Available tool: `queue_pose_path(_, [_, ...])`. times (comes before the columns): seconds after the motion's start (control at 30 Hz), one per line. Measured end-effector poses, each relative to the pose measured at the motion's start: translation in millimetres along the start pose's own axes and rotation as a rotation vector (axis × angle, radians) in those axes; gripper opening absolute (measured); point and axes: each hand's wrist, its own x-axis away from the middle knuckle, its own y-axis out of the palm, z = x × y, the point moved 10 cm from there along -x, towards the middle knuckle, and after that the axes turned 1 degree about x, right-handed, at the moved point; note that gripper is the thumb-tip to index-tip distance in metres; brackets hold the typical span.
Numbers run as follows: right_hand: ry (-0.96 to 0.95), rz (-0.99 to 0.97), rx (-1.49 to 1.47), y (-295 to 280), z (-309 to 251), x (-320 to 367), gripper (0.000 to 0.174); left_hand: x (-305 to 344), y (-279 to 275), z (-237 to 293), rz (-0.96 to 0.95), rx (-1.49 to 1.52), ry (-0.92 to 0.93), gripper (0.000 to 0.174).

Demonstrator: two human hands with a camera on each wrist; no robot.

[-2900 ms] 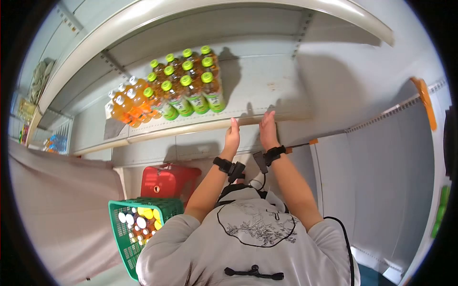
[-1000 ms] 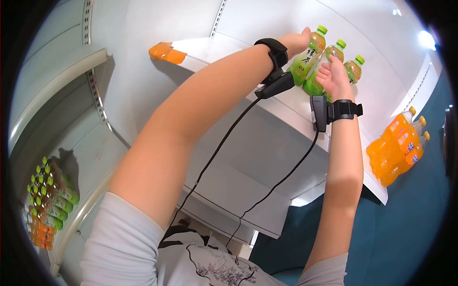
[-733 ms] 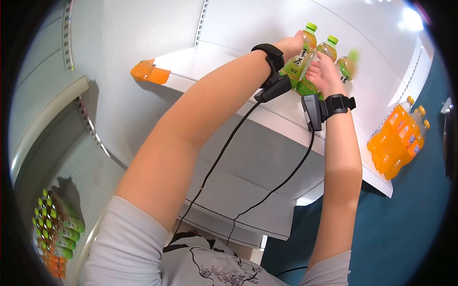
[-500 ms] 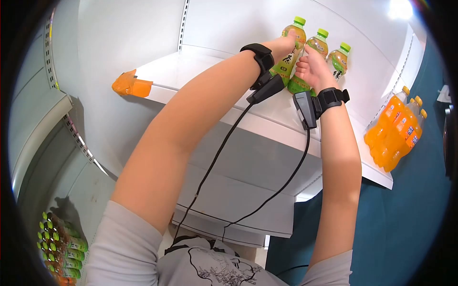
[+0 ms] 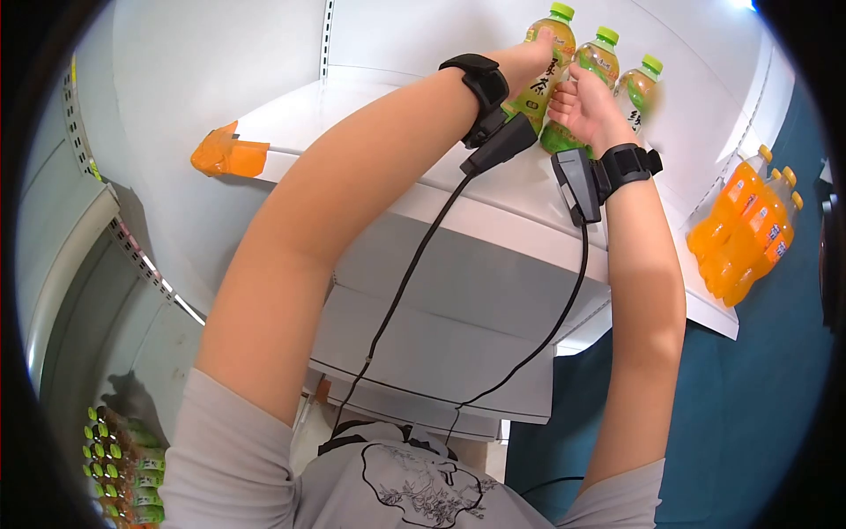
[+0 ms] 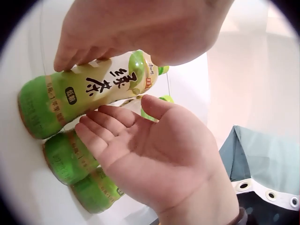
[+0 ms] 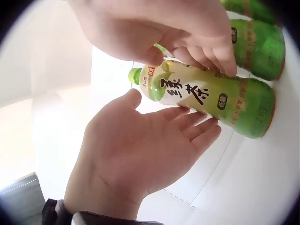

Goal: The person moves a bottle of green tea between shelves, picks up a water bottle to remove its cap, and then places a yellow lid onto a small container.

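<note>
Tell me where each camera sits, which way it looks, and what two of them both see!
Head: on the person's head, looking forward and down at green-capped bottles on a white shelf; the arms, left hand, right hand and shirt show.
Left wrist: on that wrist, looking across at the right hand's palm; the left hand is along the top.
Right wrist: on the other wrist, looking back at the left hand's palm; the right hand is along the top.
Shared: both wrist views show both hands and the bottle between them.
</note>
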Motion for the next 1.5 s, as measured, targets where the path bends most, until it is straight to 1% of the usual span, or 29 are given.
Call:
queue_pose_path(0.2, [-0.076,-0.063,0.017,18.0,-9.8,4.7,0.035,20.5,-4.6,6.8,0.036,0.019,0.001,0.066])
queue_pose_path(0.27, [-0.122,-0.054,0.038,26.5,-17.4,15.9,0.035,23.8,-5.1,6.2,0.04,0.028,0.012,0.065])
queue_pose_path(0.3, [-0.12,-0.058,0.037,30.6,-17.2,18.3,0.035,23.0,-8.5,7.2,0.074,-0.005,0.038,0.064])
queue_pose_path(0.37, [-0.18,0.01,0.069,28.9,-23.7,23.6,0.035,20.6,-10.3,7.1,0.11,-0.038,0.062,0.064])
queue_pose_path(0.43, [-0.192,-0.011,0.064,34.4,-26.9,32.9,0.036,30.3,-8.9,11.5,0.124,0.059,0.068,0.063])
queue_pose_path(0.47, [-0.203,-0.03,0.06,36.8,-28.5,37.0,0.037,35.8,-8.1,12.8,0.127,0.058,0.066,0.063])
queue_pose_path(0.53, [-0.181,-0.029,0.053,36.2,-27.3,40.0,0.038,46.4,-0.7,18.8,0.063,0.108,0.093,0.063])
queue_pose_path(0.67, [-0.158,-0.048,0.024,37.5,-24.7,51.0,0.041,59.1,-10.1,18.7,0.16,-0.014,0.046,0.062])
queue_pose_path(0.73, [-0.149,-0.076,-0.015,41.3,-27.5,64.4,0.043,72.1,-1.0,30.1,0.055,-0.014,0.123,0.063])
queue_pose_path(0.77, [-0.137,-0.092,-0.051,43.3,-28.0,68.3,0.044,68.6,-3.5,33.1,0.062,-0.017,0.124,0.063])
queue_pose_path(0.8, [-0.137,-0.098,-0.052,42.1,-28.0,65.4,0.044,63.2,7.7,30.9,-0.063,0.089,0.048,0.064])
queue_pose_path(0.83, [-0.112,-0.117,-0.054,39.7,-24.9,59.4,0.049,61.3,19.5,26.3,-0.189,0.195,-0.028,0.066])
queue_pose_path(0.87, [-0.086,-0.136,-0.055,39.2,-21.5,55.9,0.054,59.6,18.3,22.0,-0.183,0.197,-0.029,0.066])
queue_pose_path(0.9, [-0.082,-0.142,-0.054,40.1,-21.3,58.4,0.054,61.2,2.3,20.5,-0.017,0.071,0.015,0.065])
queue_pose_path(0.93, [-0.077,-0.142,-0.031,41.2,-21.9,62.4,0.058,65.9,-14.8,22.9,0.15,-0.057,0.058,0.065])
queue_pose_path(0.97, [-0.075,-0.144,-0.008,42.6,-22.6,64.1,0.064,66.8,-17.4,21.9,0.159,-0.056,0.058,0.065])
queue_pose_path(1.0, [-0.074,-0.154,-0.006,43.3,-23.3,62.9,0.064,66.5,-19.7,21.4,0.174,-0.11,0.055,0.066])
queue_pose_path(1.07, [-0.016,-0.07,0.003,29.9,-19.2,56.0,0.068,65.6,-24.1,21.8,0.2,-0.166,0.051,0.068])
queue_pose_path(1.13, [-0.025,-0.099,-0.03,28.7,-17.4,48.0,0.068,69.1,-28.4,23.1,0.236,-0.21,0.022,0.069])
queue_pose_path(1.17, [-0.027,-0.087,-0.033,26.3,-16.6,44.1,0.069,70.9,-29.9,24.4,0.24,-0.214,0.025,0.069])
queue_pose_path(1.2, [-0.03,-0.072,-0.035,21.9,-15.3,40.3,0.07,75.5,-25.8,25.9,0.204,-0.155,0.034,0.069])
queue_pose_path(1.23, [-0.016,-0.174,-0.016,25.0,-11.7,28.5,0.071,77.4,-22.0,27.5,0.166,-0.095,0.044,0.07])
queue_pose_path(1.27, [-0.023,-0.172,-0.016,19.3,-6.4,16.1,0.071,78.1,-22.3,29.2,0.164,-0.097,0.05,0.07])
queue_pose_path(1.33, [-0.01,-0.161,-0.075,21.6,-2.7,11.4,0.071,76.2,-17.9,29.1,0.102,-0.04,0.062,0.069])
queue_pose_path(1.37, [0.022,-0.316,-0.095,30.1,1.4,2.9,0.072,75.5,-17.7,29.8,0.104,-0.04,0.069,0.069])
queue_pose_path(1.4, [0.016,-0.32,-0.092,37.6,-2.5,12.5,0.072,75.4,-15.4,28.7,0.088,0.01,0.059,0.068])
queue_pose_path(1.43, [0.004,-0.278,-0.118,46.3,-7.2,30.2,0.073,75.3,-12.8,27.9,0.072,0.057,0.049,0.067])
queue_pose_path(1.47, [-0.008,-0.235,-0.144,48.7,-11.0,39.6,0.074,75.1,-11.6,28.9,0.076,0.054,0.055,0.067])
queue_pose_path(1.5, [-0.025,-0.243,-0.119,49.0,-12.6,39.5,0.076,74.4,-8.7,30.1,0.069,0.052,0.07,0.066])
